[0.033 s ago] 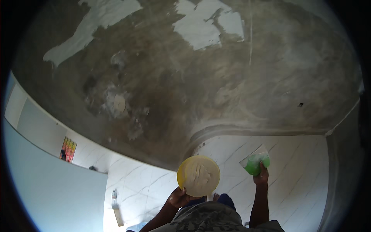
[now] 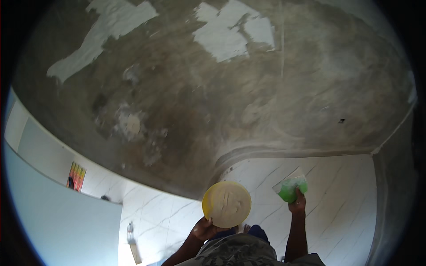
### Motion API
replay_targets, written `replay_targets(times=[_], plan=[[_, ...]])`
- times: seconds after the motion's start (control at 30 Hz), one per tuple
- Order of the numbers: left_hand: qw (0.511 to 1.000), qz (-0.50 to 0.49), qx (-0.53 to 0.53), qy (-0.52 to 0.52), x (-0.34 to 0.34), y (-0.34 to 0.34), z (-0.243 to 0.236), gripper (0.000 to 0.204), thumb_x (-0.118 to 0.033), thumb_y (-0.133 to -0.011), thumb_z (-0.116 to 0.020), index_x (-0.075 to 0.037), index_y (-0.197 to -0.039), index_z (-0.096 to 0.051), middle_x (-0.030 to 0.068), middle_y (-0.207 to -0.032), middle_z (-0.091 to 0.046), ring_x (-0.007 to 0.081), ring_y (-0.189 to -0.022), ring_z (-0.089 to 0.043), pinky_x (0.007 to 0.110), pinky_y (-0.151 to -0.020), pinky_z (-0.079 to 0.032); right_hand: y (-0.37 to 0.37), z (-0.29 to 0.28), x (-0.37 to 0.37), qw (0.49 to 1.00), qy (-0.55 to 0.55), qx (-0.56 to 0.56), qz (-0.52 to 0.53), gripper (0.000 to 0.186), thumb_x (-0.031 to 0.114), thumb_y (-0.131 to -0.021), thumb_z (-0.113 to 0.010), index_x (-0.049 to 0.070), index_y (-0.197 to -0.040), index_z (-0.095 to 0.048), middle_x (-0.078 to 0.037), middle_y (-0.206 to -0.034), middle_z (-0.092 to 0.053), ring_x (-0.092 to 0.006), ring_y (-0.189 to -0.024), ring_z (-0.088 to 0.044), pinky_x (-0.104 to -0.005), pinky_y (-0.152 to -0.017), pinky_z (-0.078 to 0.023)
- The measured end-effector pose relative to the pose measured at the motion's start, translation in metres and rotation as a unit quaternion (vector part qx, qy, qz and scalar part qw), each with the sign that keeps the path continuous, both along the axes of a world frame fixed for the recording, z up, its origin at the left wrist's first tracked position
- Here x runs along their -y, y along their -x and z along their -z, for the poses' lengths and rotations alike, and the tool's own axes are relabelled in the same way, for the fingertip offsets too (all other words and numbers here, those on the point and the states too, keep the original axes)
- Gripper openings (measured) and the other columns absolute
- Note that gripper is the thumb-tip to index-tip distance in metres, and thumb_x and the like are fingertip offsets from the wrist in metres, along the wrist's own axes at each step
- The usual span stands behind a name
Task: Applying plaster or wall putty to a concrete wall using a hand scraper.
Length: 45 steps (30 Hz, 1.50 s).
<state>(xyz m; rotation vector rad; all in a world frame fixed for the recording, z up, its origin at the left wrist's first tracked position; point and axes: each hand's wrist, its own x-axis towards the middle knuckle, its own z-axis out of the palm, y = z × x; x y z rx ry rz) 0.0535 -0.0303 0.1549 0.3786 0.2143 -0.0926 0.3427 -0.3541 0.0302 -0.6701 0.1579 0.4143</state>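
My left hand (image 2: pixel 203 229) grips the lower left rim of a round yellow plate (image 2: pixel 206 206), its thumb over the edge. Smeared, ridged off-white putty (image 2: pixel 230 204) covers most of the plate. To the right, my right hand (image 2: pixel 298 203) is closed around the green grip of a wide putty spreader (image 2: pixel 289 189). The spreader's flat blade points up and to the left, with whitish smears on the tool. It is held apart from both the plate and the wall. Ahead rises a grey-brown plastered wall (image 2: pixel 199 115) with white putty patches (image 2: pixel 226 33) near the top.
White, grey-veined floor tiles (image 2: pixel 341 195) lie below. A pale blue surface (image 2: pixel 57 217) curves along the left. Near it are a clear bottle (image 2: pixel 130 232), a narrow box-like piece (image 2: pixel 135 253) and a colourful printed item (image 2: pixel 76 176). A small dark hole (image 2: pixel 341 120) marks the wall at right.
The whole view has shifted slightly, with the wall patches a little further left and lower. Both hands keep their holds on the plate and the putty spreader.
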Motion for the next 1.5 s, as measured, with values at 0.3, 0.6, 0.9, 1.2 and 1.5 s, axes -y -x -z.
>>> replay_targets(times=[0.3,0.6,0.9,1.2,1.5], plan=[[0.993,0.113,0.028,-0.007,0.015,-0.087,0.106,0.068,-0.024,-0.091,-0.072,-0.002,-0.145,-0.037,0.0204,-0.141,-0.05,0.0385,-0.128,-0.053,0.059,-0.105,-0.046,0.0,0.074,0.032,0.994,-0.042,-0.07,0.072,0.039,0.016,-0.09,-0.069,0.012,-0.126,-0.057,-0.003,-0.123,-0.063,-0.0248,-0.118,-0.058,-0.0438,-0.104,-0.045],[0.951,0.289,0.066,-0.082,-0.052,-0.231,0.179,0.072,-0.025,-0.09,-0.071,-0.003,-0.147,-0.033,0.0208,-0.145,-0.045,0.0405,-0.129,-0.052,0.059,-0.107,-0.044,0.029,0.172,0.039,0.91,0.271,0.171,0.262,0.038,0.018,-0.093,-0.066,0.007,-0.127,-0.054,-0.009,-0.122,-0.062,-0.0283,-0.115,-0.06,-0.0431,-0.102,-0.047],[0.903,0.393,0.102,-0.139,-0.034,-0.343,0.185,0.074,-0.025,-0.091,-0.069,-0.004,-0.15,-0.028,0.0217,-0.145,-0.045,0.0409,-0.128,-0.052,0.058,-0.106,-0.045,0.014,0.194,0.042,0.914,0.05,0.014,0.402,0.037,0.016,-0.096,-0.061,0.004,-0.129,-0.051,-0.011,-0.121,-0.061,-0.0281,-0.112,-0.061,-0.0427,-0.1,-0.049],[0.902,0.387,0.088,-0.168,0.077,-0.43,0.175,0.076,-0.028,-0.089,-0.072,-0.005,-0.149,-0.032,0.0211,-0.145,-0.045,0.0393,-0.132,-0.049,0.057,-0.106,-0.045,-0.266,0.03,0.151,0.786,0.344,0.236,0.456,0.02,0.013,-0.095,-0.063,-0.001,-0.109,-0.064,-0.002,-0.095,-0.064,-0.0105,-0.088,-0.057,-0.029,-0.079,-0.049],[0.943,0.294,0.049,-0.145,0.186,-0.468,0.123,0.082,-0.029,-0.086,-0.074,-0.005,-0.15,-0.028,0.0183,-0.149,-0.041,0.0374,-0.135,-0.045,0.056,-0.107,-0.045,-0.535,-0.127,0.234,0.621,0.59,0.151,0.493,0.033,0.012,-0.095,-0.051,-0.005,-0.122,-0.055,-0.026,-0.096,-0.068,-0.0398,-0.083,-0.069,-0.0513,-0.066,-0.053]])
